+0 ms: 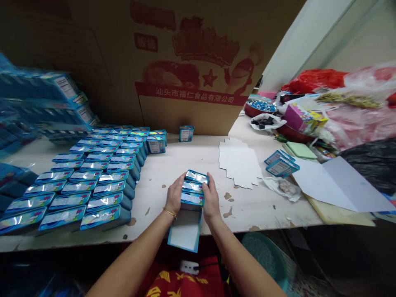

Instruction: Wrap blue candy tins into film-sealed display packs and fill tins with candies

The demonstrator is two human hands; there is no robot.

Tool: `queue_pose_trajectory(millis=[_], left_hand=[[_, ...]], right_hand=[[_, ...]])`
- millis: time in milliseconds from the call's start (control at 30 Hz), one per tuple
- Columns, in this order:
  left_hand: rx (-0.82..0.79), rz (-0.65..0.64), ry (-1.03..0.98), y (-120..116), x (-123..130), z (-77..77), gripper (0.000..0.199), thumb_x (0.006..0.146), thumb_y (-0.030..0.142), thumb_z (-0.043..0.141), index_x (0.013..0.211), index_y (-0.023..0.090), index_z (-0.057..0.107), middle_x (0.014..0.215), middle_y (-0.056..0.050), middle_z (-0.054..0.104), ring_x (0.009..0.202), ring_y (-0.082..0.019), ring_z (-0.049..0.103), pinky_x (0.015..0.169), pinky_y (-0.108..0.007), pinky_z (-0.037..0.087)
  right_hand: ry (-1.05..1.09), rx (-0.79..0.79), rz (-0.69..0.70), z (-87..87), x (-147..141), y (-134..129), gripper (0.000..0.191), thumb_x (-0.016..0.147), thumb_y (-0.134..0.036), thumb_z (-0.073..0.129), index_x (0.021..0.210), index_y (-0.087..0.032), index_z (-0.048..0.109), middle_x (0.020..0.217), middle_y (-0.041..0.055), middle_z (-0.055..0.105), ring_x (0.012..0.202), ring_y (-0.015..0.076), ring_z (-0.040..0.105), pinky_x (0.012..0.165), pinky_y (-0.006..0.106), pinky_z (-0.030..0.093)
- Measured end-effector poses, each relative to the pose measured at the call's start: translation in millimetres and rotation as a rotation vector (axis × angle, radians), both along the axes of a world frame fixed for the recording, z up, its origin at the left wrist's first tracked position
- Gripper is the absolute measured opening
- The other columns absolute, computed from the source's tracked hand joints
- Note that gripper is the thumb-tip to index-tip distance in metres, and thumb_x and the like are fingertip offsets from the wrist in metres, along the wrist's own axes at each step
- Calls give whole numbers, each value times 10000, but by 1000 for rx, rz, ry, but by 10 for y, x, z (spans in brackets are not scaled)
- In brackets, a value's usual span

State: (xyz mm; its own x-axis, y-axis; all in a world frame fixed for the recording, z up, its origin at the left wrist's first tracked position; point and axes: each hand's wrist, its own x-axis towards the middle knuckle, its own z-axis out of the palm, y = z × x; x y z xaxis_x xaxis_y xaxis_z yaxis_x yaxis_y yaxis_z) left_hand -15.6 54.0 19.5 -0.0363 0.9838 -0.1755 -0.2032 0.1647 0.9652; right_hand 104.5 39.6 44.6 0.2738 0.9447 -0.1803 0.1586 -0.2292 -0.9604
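Between my two hands is a row of three small blue packs point(192, 187) with shiny tops, near the front edge of the table. My left hand point(175, 194) presses on their left side, and my right hand point(211, 197) closes on the right side with its thumb over the edge. From under the packs a white card flap with a blue border point(185, 231) sticks out toward me past the table edge. Whether the packs sit inside a carton joined to this flap I cannot tell. Rows of like blue packs point(102, 177) stand to the left of my left hand.
A large brown cardboard box point(192, 111) stands behind. Flat white card sheets point(239, 163) lie right of my hands, near two blue cartons point(282, 164) and a crumpled wrapper point(286, 187). Stacked blue packs point(58, 99) are far left; plastic bags point(355, 115) pile up right.
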Motion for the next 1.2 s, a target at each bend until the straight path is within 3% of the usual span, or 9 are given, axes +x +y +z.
queue_pose_trajectory(millis=[133,267,367,467,567,700,800,1000,1200], left_hand=[[-28,-26,-5,-116,-171,-156,690,821,609,220,1335,158,314,1409,-91,292,1295,-210,255,1077,-361,175],[153,-372,202,-333,-259,-278,963,679,592,548,1391,168,59,1462,-99,103,1326,-265,135,1081,-401,150],[142,-384,383,-384,-210,-317,981,679,410,636,1390,183,0,1456,-119,135,1304,-287,209,1055,-445,206],[157,-370,361,-352,-154,-327,897,712,309,618,1391,206,41,1418,-101,272,1273,-269,288,1046,-430,241],[156,-346,306,-343,-145,-335,868,717,268,625,1389,235,77,1400,-75,319,1265,-258,303,1046,-414,253],[157,-296,282,-373,-157,-380,903,686,265,658,1387,258,88,1413,-67,293,1269,-266,297,1050,-413,258],[216,-281,306,-357,-162,-423,931,656,290,679,1389,250,106,1420,-78,276,1274,-285,285,1050,-416,259],[307,-241,380,-316,-175,-503,975,643,371,668,1395,230,63,1402,-115,305,1244,-305,338,1021,-425,312],[326,-258,485,-366,-132,-669,960,675,400,625,1392,257,3,1419,-120,261,1247,-327,324,1002,-471,328]], right_hand=[[-732,100,418,202,102,104,721,791,-597,357,1364,-173,249,1449,85,156,1327,284,34,1056,514,37],[-1088,233,870,338,115,137,895,661,-725,429,1356,-184,276,1431,91,223,1313,343,60,1037,557,7],[-1138,278,1012,419,159,252,895,665,-735,410,1349,-171,288,1411,111,269,1294,349,155,1032,569,58],[-1086,339,1005,438,157,705,628,805,-587,370,1306,-208,361,1341,73,402,1230,248,339,1054,498,133],[-1106,397,825,299,13,1523,490,856,-388,414,1294,-171,377,1326,70,419,1220,179,353,1040,349,248],[-1304,239,740,-52,-252,2598,624,773,-189,539,1342,-195,284,1399,61,299,1294,234,199,1031,391,229],[-1371,119,738,-229,-311,2971,656,735,-181,581,1328,-215,303,1351,95,357,1255,279,257,955,418,307],[-1331,262,942,-128,-333,2607,364,796,-257,523,1156,-210,495,1056,77,542,959,197,481,808,285,377],[-1256,509,1167,-112,-981,2001,408,824,-323,484,1195,-158,453,1042,92,544,925,206,478,800,305,382]])
